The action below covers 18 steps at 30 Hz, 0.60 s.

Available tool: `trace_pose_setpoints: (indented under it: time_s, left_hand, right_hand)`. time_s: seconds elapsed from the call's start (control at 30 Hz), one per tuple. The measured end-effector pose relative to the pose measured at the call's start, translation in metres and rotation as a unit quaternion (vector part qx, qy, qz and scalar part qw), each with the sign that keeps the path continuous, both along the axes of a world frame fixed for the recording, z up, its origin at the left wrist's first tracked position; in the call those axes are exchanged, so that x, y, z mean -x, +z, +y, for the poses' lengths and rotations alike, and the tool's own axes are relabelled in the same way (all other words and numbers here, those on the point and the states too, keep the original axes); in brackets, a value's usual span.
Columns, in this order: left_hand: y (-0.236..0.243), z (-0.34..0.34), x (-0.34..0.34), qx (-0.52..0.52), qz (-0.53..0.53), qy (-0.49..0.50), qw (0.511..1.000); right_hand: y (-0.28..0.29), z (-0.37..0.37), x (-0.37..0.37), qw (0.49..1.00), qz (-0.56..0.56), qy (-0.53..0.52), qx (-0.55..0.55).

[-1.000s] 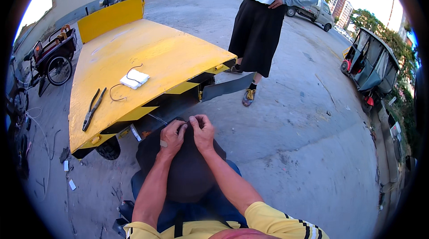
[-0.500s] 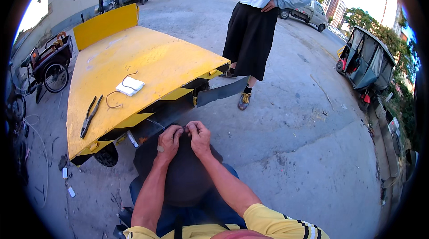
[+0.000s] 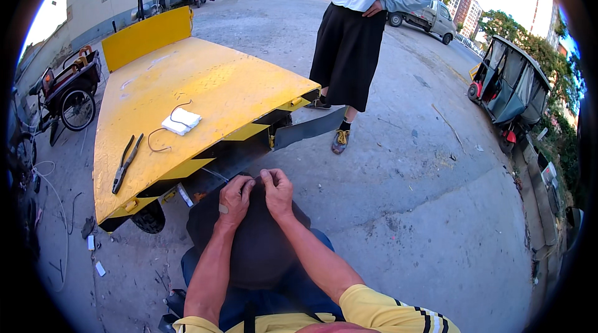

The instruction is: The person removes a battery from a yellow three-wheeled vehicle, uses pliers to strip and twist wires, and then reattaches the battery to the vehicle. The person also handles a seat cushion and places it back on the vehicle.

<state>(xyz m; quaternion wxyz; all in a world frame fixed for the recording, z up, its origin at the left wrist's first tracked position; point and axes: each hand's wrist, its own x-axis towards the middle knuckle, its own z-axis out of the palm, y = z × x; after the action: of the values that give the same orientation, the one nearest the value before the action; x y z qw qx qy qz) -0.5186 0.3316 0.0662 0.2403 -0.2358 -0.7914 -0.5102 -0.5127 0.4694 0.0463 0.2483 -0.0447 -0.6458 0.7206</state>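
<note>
Left hand [image 3: 235,198] and right hand [image 3: 278,193] are held narrowly pinched above a dark lap covering [image 3: 265,252]; whether anything is gripped cannot be told. Pliers [image 3: 123,172] are laid left on the yellow platform [image 3: 205,80].

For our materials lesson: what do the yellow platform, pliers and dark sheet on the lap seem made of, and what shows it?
Platform: probably painted metal, with a scuffed, faintly glossy yellow surface. Pliers: likely metal, dull and dark; slim but rigid-looking. Dark sheet: matte, perhaps rubber or cloth; its shineless surface leaves that open.
</note>
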Motion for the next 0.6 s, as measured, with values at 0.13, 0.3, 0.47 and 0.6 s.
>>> trace_pose_setpoints:
  time_s: [0.13, 0.3, 0.47, 0.6]
  left_hand:
    - [0.0021, 0.0004, -0.0013, 0.005, 0.021, 0.009, 1.0]
    - [-0.001, -0.0004, 0.0008, 0.025, 0.015, 0.004, 1.0]
    - [-0.0004, -0.0007, 0.0004, 0.034, 0.004, 0.0, 0.999]
    - [-0.0029, -0.0038, -0.0006, 0.037, -0.004, -0.011, 0.999]
  right_hand:
    - [-0.0025, -0.0009, 0.0021, 0.998, 0.007, -0.039, -0.05]
    - [-0.0006, 0.0014, 0.001, 0.999, 0.011, -0.019, -0.049]
    - [0.0015, 0.0014, -0.0026, 1.0, 0.005, 0.018, -0.009]
    - [0.0046, 0.002, -0.006, 0.997, 0.012, 0.066, 0.03]
